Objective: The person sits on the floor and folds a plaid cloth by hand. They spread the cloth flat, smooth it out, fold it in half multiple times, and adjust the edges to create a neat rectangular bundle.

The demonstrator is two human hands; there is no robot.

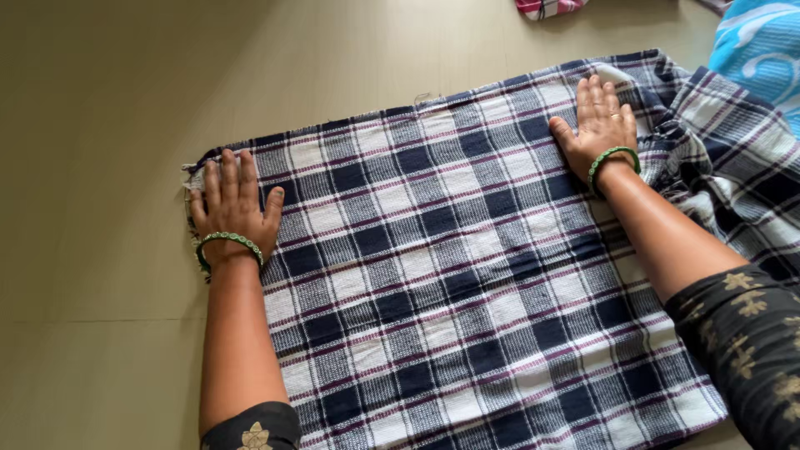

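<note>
A pale tiled floor (108,92) is seen across the whole view; on it one checked cloth (467,275) in navy, white and thin red lines is spread flat, its right end left bunched in loose folds (733,158) near the upper right corner; nothing is laid on top of the cloth apart from the two hands. Beyond the bunched end, one blue patterned fabric (762,46) is seen at the right edge; one small red and white checked piece (546,7) is cut off by the top edge, well apart from the hands. The left hand (233,204) is pressed flat on the cloth's left corner, its grip released, fingers spread and nothing grasped; the right hand (602,125) is laid flat near the far right edge of the cloth, its grip likewise released. Two green bangles are worn: one on the left wrist (229,243), one on the right wrist (614,158); two dark sleeves with gold motifs are seen at the bottom.
</note>
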